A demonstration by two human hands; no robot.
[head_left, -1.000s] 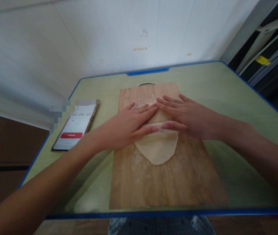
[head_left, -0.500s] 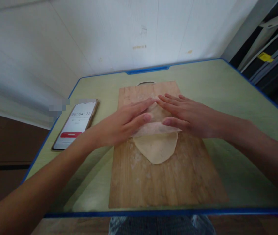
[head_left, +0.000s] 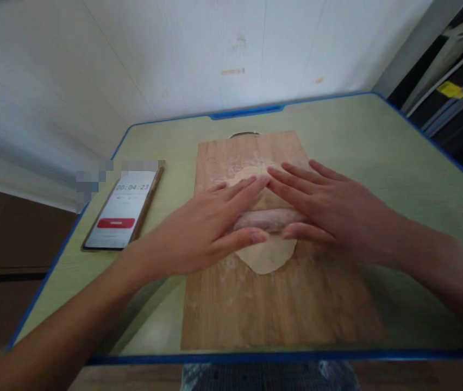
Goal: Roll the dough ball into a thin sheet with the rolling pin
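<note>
Grip: left hand point(head_left: 215, 225), fingers close, and right hand point(head_left: 333, 212), fingers spread, over a whitish cylindrical rolling pin point(head_left: 270, 220)
Rolling pin: across a thin cream dough sheet point(head_left: 266, 258)
Rectangular brown wooden board point(head_left: 272, 312): bears the dough sheet at its middle

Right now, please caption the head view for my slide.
Left hand and right hand over rolling pin, flat dough beneath.
</note>
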